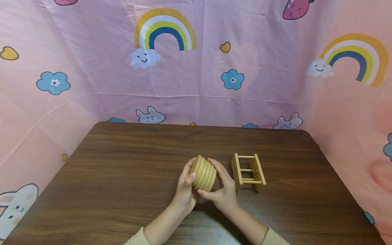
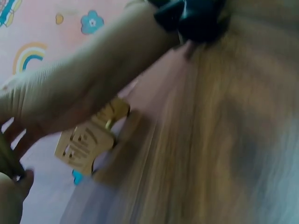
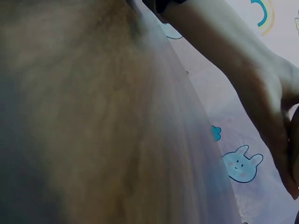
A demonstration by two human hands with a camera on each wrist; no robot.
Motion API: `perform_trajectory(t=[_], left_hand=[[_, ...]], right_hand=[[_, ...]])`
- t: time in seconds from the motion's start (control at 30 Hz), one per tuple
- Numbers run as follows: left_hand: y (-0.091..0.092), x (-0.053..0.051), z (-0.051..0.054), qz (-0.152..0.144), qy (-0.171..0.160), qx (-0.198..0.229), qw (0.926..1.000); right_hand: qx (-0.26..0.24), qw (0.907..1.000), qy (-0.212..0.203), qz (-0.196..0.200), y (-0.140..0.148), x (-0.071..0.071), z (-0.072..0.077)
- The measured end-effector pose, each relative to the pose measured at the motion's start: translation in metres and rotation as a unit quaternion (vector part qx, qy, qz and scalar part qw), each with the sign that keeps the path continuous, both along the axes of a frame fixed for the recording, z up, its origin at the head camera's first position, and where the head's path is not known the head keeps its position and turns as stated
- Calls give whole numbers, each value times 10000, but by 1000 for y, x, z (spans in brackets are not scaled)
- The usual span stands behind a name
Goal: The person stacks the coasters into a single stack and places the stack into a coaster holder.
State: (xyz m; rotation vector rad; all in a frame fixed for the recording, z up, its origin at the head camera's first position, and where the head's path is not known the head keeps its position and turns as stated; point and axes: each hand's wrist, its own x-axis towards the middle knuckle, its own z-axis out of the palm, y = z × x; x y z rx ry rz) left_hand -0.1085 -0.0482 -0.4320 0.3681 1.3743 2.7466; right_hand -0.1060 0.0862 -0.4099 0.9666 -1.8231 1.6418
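A stack of several round, pale wooden coasters (image 1: 204,173) is held tilted above the table between both hands. The left hand (image 1: 183,192) grips the stack from the left, its thumb laid over the near face. From the right, the right hand (image 1: 226,194) holds the other side, thumb below and fingers at the top edge. Just right of the right hand stands a wooden rack (image 1: 248,172) with slotted side panels and thin crossbars. Past the right forearm, the left wrist view shows the rack's slotted panel (image 2: 81,147). In the right wrist view only the stack's edge (image 3: 295,144) shows.
The dark wood-grain table (image 1: 122,163) has rounded far corners. A pink and lilac cloth (image 1: 183,81) printed with rainbows, flowers and rabbits hangs behind it and along both sides.
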Motion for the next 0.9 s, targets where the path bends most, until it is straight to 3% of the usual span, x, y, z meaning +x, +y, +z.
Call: perform_trajectory(t=[0.23,0.43,0.67,0.9], left_hand=[[-13,-11,-4,-437,605,-500,9960],[-22,-19,-2,-310,969,-1278,9866],[-32,-20,11,-75,1381,-2325,9627],[-36,-21,20,-211,1548,-2750,9487]], right_hand=[[232,9983,514,-125,4,-4,3],[388,9978,533,-76,8,-5,9],[434,9984,257,259,13,-6,19],[599,9961,539,350,17,-9,23]])
